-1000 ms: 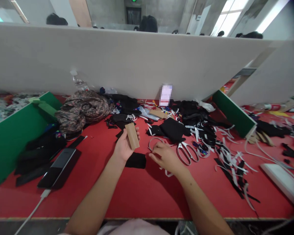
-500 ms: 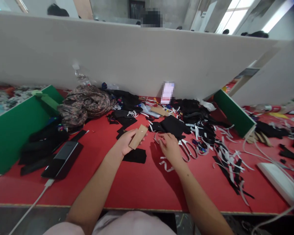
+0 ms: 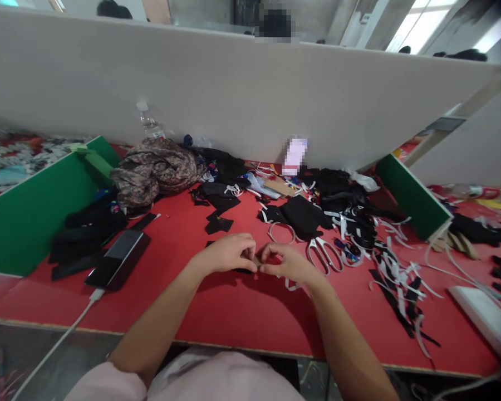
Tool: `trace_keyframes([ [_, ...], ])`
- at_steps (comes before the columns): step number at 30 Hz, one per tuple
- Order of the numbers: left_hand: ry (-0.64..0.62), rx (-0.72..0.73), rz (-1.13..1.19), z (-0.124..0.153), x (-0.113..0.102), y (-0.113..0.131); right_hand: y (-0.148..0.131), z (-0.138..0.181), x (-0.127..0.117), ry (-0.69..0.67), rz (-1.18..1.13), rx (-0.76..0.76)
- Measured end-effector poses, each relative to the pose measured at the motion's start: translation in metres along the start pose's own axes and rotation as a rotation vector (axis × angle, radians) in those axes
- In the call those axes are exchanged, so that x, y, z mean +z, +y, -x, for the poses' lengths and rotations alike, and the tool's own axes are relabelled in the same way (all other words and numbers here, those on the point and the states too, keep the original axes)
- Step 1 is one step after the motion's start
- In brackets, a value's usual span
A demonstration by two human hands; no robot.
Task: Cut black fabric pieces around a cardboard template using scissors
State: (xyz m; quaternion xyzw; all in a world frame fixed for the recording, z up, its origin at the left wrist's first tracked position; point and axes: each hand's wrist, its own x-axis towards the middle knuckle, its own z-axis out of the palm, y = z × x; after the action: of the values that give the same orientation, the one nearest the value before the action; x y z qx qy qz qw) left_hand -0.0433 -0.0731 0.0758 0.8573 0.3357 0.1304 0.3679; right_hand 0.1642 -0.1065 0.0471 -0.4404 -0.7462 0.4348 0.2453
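My left hand [image 3: 232,253] and my right hand [image 3: 287,263] meet low over the table, fingers curled and pinched toward each other. Between their fingertips shows a small part of a brown cardboard strip [image 3: 257,260]; most of it is hidden behind the left fingers. Both hands appear closed on it. Under the left hand lies a black fabric piece [image 3: 244,271], largely covered. A thin pale ring [image 3: 282,233], like a tape roll, rests just beyond the right hand. White-handled scissors [image 3: 324,256] lie to its right. A white strip [image 3: 293,285] sits beneath the right wrist.
Black fabric pieces [image 3: 303,216] and white strip scraps [image 3: 396,278] are scattered behind and right. A phone [image 3: 119,259] with a cable lies left, near patterned cloth [image 3: 154,172]. Another phone [image 3: 295,156] leans on the back partition. Green dividers [image 3: 415,195] flank the red table.
My left hand has lowered the cardboard strip and turned it mostly out of sight. My right hand has left the pale ring and come in to meet the left. The view has shifted slightly.
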Motion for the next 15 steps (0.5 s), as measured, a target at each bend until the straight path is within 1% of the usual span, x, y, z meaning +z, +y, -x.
trace_keyframes([
  [1, 0.03, 0.005, 0.008, 0.002, -0.004, -0.002, 0.0, 0.0, 0.0, 0.008, 0.006, -0.01],
  [2, 0.099, -0.005, 0.014, 0.005, -0.01, -0.006, 0.001, 0.0, -0.001, 0.039, 0.01, -0.018],
  [3, 0.209, -0.035, 0.01, 0.009, -0.016, -0.011, 0.002, -0.001, -0.002, 0.091, 0.011, -0.021],
  [5, 0.419, -0.162, -0.047, 0.019, -0.029, -0.025, 0.003, -0.003, -0.004, 0.213, 0.015, -0.02],
  [6, 0.449, -0.208, -0.116, 0.025, -0.035, -0.032, 0.003, -0.004, -0.004, 0.258, 0.025, -0.019],
  [7, 0.437, -0.247, -0.169, 0.03, -0.038, -0.039, 0.002, -0.006, -0.003, 0.288, 0.04, -0.02],
  [9, 0.294, -0.298, -0.187, 0.04, -0.04, -0.051, -0.004, -0.008, 0.003, 0.292, 0.073, -0.029],
  [11, 0.141, -0.33, -0.151, 0.046, -0.036, -0.059, -0.014, -0.011, 0.015, 0.261, 0.085, -0.042],
  [12, 0.09, -0.34, -0.132, 0.048, -0.033, -0.061, -0.019, -0.012, 0.022, 0.241, 0.081, -0.053],
  [13, 0.059, -0.346, -0.119, 0.049, -0.03, -0.063, -0.024, -0.014, 0.029, 0.219, 0.069, -0.059],
  [15, 0.043, -0.344, -0.111, 0.05, -0.026, -0.068, -0.029, -0.019, 0.044, 0.179, 0.059, -0.06],
])
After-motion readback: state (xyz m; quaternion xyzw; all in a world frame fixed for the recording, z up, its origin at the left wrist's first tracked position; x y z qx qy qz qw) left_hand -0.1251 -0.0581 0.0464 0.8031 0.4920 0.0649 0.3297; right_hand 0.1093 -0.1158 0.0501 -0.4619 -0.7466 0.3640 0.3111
